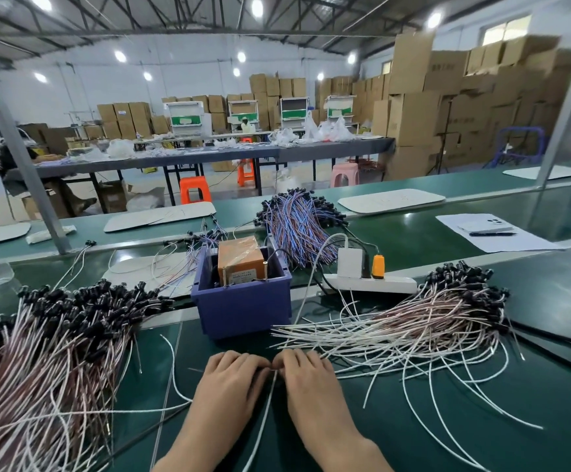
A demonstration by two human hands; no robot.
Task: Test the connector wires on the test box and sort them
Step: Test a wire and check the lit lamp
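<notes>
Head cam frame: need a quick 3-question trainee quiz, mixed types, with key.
1. True or false: the test box sits inside the blue bin.
2. The left hand and right hand together pinch: A) a white wire B) a screwdriver C) a tape roll.
3. Fill in: the orange plug sits in the white ____.
Key: 1 true; 2 A; 3 power strip.

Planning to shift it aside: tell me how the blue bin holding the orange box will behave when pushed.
The blue bin probably slides, not tips: broad flat base on the green table. The orange box inside likely adds weight.
</notes>
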